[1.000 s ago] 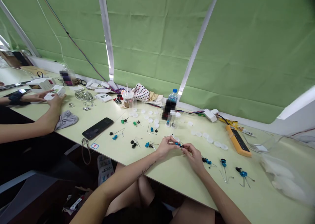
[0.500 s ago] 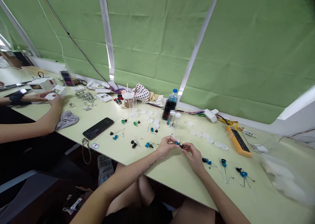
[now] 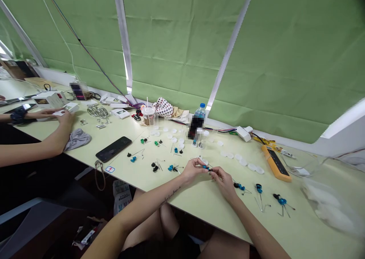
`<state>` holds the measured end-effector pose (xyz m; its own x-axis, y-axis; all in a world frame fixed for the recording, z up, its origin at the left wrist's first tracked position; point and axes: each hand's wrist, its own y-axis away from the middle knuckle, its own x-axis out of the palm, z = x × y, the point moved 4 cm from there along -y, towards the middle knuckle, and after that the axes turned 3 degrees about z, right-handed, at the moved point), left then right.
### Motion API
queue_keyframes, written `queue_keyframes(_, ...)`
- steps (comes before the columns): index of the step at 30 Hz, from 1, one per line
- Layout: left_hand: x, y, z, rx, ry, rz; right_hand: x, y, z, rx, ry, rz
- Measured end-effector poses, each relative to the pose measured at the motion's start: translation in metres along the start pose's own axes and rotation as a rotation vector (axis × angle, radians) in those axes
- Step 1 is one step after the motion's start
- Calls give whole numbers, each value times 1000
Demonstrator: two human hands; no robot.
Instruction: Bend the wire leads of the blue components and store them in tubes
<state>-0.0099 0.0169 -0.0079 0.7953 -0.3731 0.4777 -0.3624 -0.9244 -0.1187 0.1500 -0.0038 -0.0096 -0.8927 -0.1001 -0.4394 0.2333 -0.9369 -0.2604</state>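
My left hand (image 3: 191, 169) and my right hand (image 3: 223, 178) meet over the pale table (image 3: 199, 202), both pinching a small blue and black part with thin wire legs (image 3: 207, 168). Similar small parts lie around: several blue and black ones (image 3: 259, 188) to the right of my right hand, and blue, green and black ones (image 3: 155, 165) to the left of my left hand. White round caps (image 3: 242, 161) lie scattered behind my hands.
A yellow meter (image 3: 276, 162) lies at the right. A black phone (image 3: 113, 148), a water bottle (image 3: 200, 112), a drink cup (image 3: 148, 115) and a spotted pouch (image 3: 163, 107) stand further back. Another person's arms (image 3: 34, 147) work at the left by white boxes (image 3: 48, 98).
My hands stay together on the small part, with only slight finger shifts. The other person's hands at the left moved a little.
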Motion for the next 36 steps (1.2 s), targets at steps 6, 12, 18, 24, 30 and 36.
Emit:
queue_keyframes(6,0,-1,-1,17,27,-9,1,-1,-3,-22,-35,-37)
queue_keyframes(12,-1,-2,3,1,8,-10,1,0,-2,-18,-12,-32)
queue_keyframes(18,0,1,2,-10,-22,-7,0,1,3,5,-11,-16)
queue_keyframes(24,-1,-1,0,14,-6,-10,2,1,2,13,-23,-4)
queue_keyframes(30,-1,-2,0,3,43,-13,2,0,0,-5,-38,-13)
queue_keyframes(36,0,0,1,-8,23,1,1,1,-2,-8,-21,-25)
